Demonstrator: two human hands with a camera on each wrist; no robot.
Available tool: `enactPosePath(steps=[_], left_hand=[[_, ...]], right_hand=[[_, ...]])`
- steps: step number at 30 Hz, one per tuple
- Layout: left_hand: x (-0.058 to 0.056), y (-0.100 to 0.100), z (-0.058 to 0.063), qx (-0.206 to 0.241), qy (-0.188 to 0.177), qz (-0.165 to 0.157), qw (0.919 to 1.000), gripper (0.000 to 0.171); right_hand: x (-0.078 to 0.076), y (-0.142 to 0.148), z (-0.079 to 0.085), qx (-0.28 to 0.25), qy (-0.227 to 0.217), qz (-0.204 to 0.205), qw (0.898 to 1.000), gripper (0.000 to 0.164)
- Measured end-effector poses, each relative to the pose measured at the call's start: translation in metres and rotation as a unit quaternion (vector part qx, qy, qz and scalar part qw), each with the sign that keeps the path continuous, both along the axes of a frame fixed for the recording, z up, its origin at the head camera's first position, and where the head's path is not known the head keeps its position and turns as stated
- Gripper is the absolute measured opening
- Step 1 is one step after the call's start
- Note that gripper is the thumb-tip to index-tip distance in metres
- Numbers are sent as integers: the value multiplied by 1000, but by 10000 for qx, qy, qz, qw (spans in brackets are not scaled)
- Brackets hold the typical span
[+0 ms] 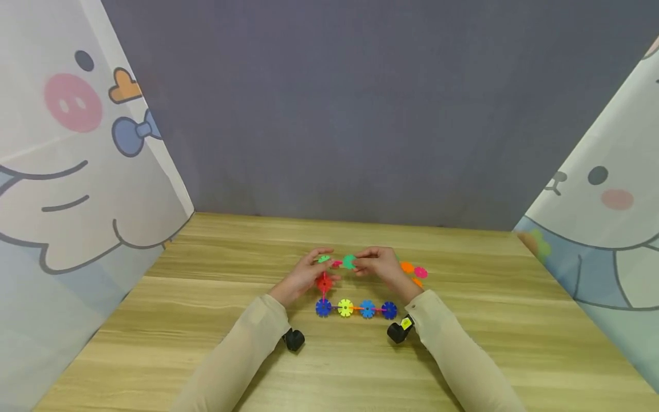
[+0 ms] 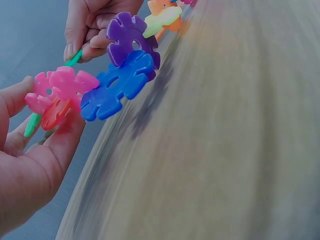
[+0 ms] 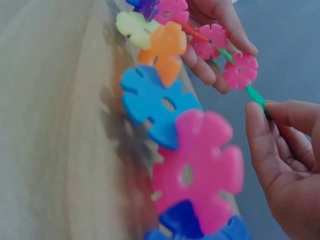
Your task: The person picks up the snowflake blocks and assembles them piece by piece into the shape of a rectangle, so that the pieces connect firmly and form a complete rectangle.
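Notched plastic flower discs are slotted together into a chain that bends around a corner in the head view. Its near row runs from a blue disc (image 1: 323,308) through a yellow disc (image 1: 345,308) and a light blue disc (image 1: 367,309) to a dark blue disc (image 1: 389,311). Up the left side stands a red disc (image 1: 324,284). My left hand (image 1: 302,276) holds the chain's far left part, thumb and fingers around a pink disc (image 2: 67,84). Between thumb and fingertips, my right hand (image 1: 382,266) pinches a green disc (image 3: 256,96), which meets a pink disc (image 3: 241,71) edge-on.
Just right of my right hand lie loose discs: an orange disc (image 1: 407,267), a pink disc (image 1: 421,272) and another orange one. Wrist cameras (image 1: 294,340) hang under both sleeves. A grey panel (image 1: 355,114) rises behind the wooden table (image 1: 206,257); printed cloths flank it.
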State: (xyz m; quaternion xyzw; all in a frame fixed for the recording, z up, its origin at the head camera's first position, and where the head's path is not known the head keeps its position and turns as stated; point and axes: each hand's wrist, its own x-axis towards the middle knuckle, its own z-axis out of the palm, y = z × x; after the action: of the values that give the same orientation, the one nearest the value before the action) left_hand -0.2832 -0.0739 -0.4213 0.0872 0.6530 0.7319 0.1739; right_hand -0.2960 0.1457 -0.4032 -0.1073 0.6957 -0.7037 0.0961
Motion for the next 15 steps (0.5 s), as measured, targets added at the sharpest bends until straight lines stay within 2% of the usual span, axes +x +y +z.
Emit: enactPosePath(steps=[6, 10, 15], left_hand=[[1, -4, 1, 0, 81, 27, 10000, 49], [1, -2, 1, 35, 109, -10, 9999, 50], [0, 0, 1, -15, -59, 38, 10000, 50]], right_hand=[[0, -4, 0, 43, 94, 155, 9998, 24], [0, -6, -2, 32, 74, 36, 10000, 22], [-1, -9, -5, -145, -20, -131, 9998, 20]])
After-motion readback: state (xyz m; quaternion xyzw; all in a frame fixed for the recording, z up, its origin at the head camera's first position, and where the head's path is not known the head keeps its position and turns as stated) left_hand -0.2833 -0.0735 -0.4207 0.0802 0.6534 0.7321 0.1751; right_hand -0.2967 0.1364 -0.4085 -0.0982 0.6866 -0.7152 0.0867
